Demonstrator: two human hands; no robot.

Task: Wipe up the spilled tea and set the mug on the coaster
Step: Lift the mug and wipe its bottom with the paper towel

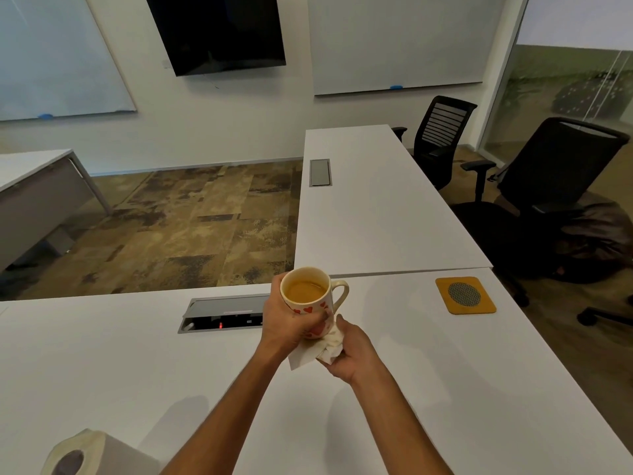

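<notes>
Two hands work above the white tabletop (394, 423) in the head view. Left hand (286, 320) fingers wrap the tea-filled mug (308, 298), holding it raised. Right hand (352, 354) fingers grip a crumpled tissue (322, 349) against the mug's base. An orange coaster (465, 295) lies well apart, to the right.

We see white tables (376, 214) on patchy brown carpet (191, 228), two black office chairs (442, 138) at right, a dark screen (219, 32) between whiteboards (397, 39) on the wall.
</notes>
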